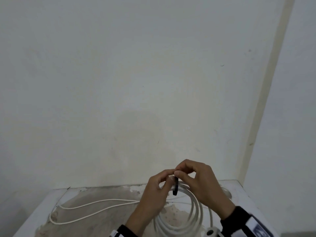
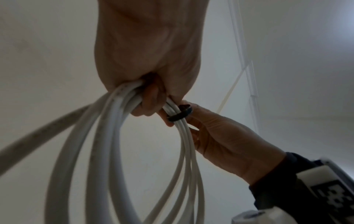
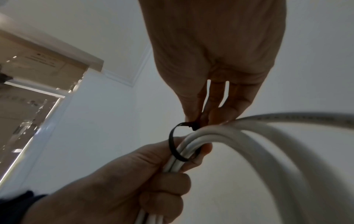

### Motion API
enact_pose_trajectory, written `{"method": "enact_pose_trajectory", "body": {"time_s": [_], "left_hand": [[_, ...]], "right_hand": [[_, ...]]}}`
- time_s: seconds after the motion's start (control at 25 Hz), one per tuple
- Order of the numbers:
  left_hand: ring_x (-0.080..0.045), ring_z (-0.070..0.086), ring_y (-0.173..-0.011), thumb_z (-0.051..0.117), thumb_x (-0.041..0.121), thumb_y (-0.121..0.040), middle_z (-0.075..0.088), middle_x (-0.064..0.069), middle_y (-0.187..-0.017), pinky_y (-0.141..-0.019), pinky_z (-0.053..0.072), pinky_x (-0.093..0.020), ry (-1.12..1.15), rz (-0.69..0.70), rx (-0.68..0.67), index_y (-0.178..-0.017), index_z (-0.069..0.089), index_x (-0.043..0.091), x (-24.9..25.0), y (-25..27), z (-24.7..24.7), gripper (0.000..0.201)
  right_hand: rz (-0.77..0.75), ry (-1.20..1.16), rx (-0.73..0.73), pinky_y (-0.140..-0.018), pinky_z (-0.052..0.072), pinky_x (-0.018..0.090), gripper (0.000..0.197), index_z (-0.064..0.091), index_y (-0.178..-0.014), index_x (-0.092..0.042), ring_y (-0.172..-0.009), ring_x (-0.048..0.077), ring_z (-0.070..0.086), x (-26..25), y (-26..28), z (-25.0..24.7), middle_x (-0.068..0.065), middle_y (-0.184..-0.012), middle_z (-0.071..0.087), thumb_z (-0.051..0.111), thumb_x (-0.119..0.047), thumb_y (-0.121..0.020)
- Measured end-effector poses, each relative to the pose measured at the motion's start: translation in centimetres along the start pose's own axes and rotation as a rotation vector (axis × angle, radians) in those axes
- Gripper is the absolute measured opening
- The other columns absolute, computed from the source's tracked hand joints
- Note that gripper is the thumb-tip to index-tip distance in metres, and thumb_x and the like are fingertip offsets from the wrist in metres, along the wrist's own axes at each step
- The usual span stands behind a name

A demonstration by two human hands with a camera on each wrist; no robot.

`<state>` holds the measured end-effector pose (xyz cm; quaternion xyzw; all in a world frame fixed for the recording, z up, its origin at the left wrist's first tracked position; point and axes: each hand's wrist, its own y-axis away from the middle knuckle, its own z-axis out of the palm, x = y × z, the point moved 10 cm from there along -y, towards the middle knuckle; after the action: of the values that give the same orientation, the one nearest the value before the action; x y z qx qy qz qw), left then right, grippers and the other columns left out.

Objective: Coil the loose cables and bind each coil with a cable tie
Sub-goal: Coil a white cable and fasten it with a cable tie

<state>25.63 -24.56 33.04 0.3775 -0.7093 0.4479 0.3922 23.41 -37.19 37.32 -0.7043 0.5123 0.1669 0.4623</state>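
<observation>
- White cable coil [image 1: 193, 207] is hanging over the near right part of the worktop [image 1: 44, 218], gripped in front of the person; whether its lower loops touch the surface cannot be told.
- The left hand [image 1: 152, 197] is curling its fingers round the gathered strands at the coil's top.
- A black cable tie [image 3: 175, 145] is looping loosely round those strands, just beside the left thumb.
- The right hand [image 1: 203, 183] is pinching the tie's end between thumb and fingertips [image 3: 193, 115], above the bundle.
- A loose white cable [image 1: 89, 211] is lying in long bends across the left half of the worktop, running in under the left hand.
- A plain wall [image 1: 136, 82] is rising behind the worktop's far edge.
</observation>
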Motion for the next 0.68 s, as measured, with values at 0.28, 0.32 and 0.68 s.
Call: {"method": "enact_pose_trajectory", "body": {"time_s": [0.28,0.32,0.68], "left_hand": [[0.006,0.050,-0.041,0.044,0.020,-0.102,0.060,0.018,-0.056,-0.045,0.036,-0.007,0.119,-0.050,0.002,-0.100,0.073,0.012,1.5,0.1,0.3,0.030],[0.007,0.049,-0.040,0.045,0.021,-0.102,0.061,0.018,-0.055,-0.045,0.036,-0.007,0.142,-0.059,0.012,-0.099,0.074,0.012,1.5,0.1,0.3,0.030],[0.005,0.050,-0.039,0.064,0.022,-0.091,0.070,0.013,-0.063,-0.044,0.034,-0.008,0.151,-0.202,0.002,-0.091,0.078,0.015,0.2,0.1,1.2,0.016]], "right_hand": [[-0.072,0.262,-0.125,-0.054,0.039,0.021,0.013,0.053,-0.085,-0.033,-0.053,0.010,0.054,-0.3,-1.6,0.3,-0.012,-0.056,0.065,0.057,-0.031,-0.097],[-0.077,0.272,-0.135,-0.054,0.038,0.020,0.012,0.053,-0.086,-0.032,-0.052,0.010,0.052,-0.4,-1.7,0.3,-0.012,-0.054,0.063,0.056,-0.032,-0.097],[0.056,0.056,-0.069,-0.053,0.054,0.033,0.012,0.056,-0.088,-0.027,-0.042,0.017,0.063,1.3,-2.5,-1.3,-0.001,-0.076,0.068,0.057,-0.025,-0.100]]}}
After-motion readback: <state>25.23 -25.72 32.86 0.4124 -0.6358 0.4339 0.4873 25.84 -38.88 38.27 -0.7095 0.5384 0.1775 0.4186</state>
